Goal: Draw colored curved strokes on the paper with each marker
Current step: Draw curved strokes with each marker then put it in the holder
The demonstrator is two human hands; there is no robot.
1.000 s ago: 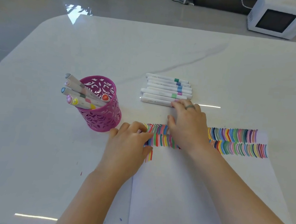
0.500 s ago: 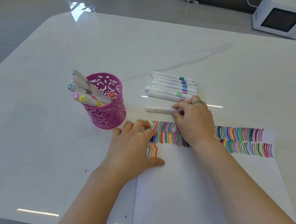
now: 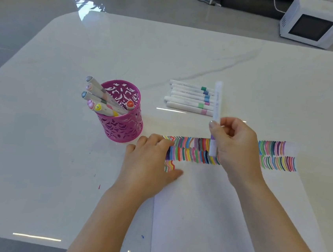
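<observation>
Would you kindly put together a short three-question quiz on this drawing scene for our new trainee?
1. True or false: the right hand is empty.
2. Where is the left hand? A) lifted in the air; B) flat on the left edge of the paper; C) curled round a pen.
3. What colour is the cup that holds the leaning markers?

Key: 1. False; it grips a purple-banded marker, held roughly upright. 2. B. 3. Pink.
</observation>
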